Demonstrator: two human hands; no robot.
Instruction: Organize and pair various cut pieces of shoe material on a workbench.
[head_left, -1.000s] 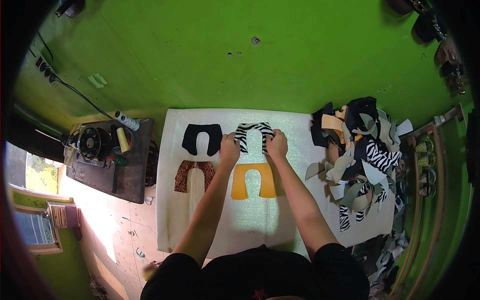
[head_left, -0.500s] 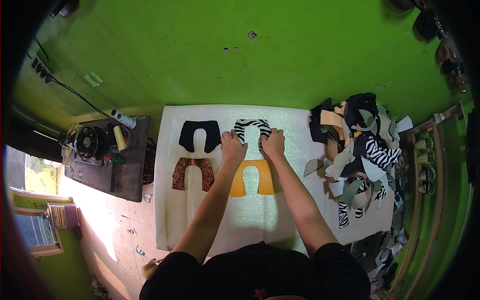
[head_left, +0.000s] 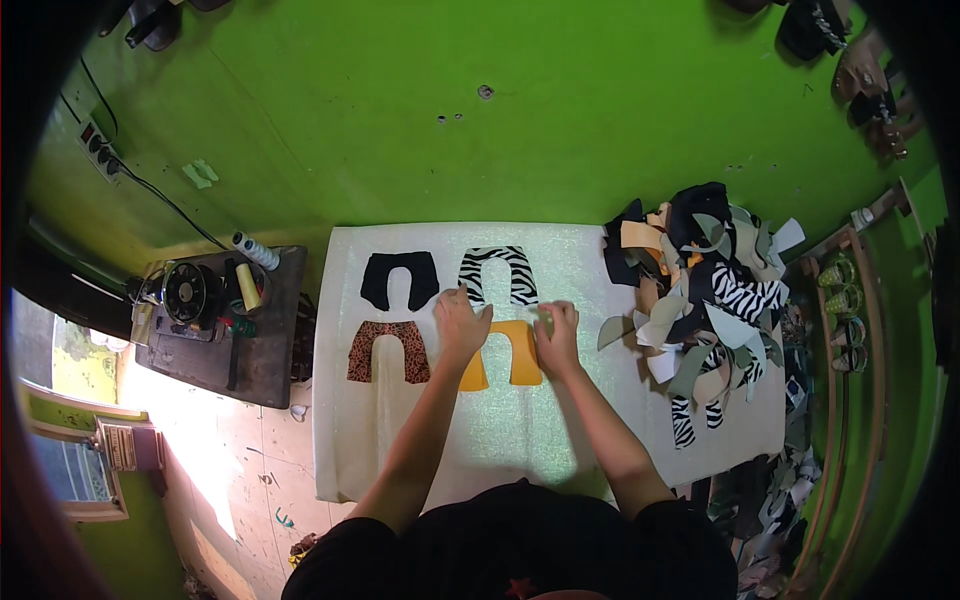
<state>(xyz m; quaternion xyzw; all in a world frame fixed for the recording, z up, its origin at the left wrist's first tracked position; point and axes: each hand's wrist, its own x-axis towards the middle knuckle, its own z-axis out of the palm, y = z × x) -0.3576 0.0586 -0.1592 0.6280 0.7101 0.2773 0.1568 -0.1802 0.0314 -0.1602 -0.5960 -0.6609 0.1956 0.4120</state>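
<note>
Four arch-shaped cut pieces lie flat on the white table cover. At the far right of the group is a zebra-striped piece (head_left: 498, 254), and left of it a black piece (head_left: 375, 281). Nearer are a leopard-print piece (head_left: 361, 358) and a yellow piece (head_left: 523, 352). My left hand (head_left: 462, 328), fingers apart, is by the near end of the zebra piece's left leg; I cannot tell whether it touches. My right hand (head_left: 558, 338) is just off the near end of its right leg, fingers loosely bent, nothing visible in them. My hands partly cover the yellow piece.
A tall heap of scraps (head_left: 690, 290) covers the table's right side. To the left, a dark sewing-machine table (head_left: 270, 345) carries thread cones (head_left: 256, 250). Behind the white-covered table (head_left: 400, 450) rises a green wall (head_left: 330, 110). Shoes stand on a rack (head_left: 845, 300) at right.
Both hands have drawn back toward me from the sides of the zebra piece, which now shows more fully. My right hand has come off its right leg. The view has shifted slightly.
</note>
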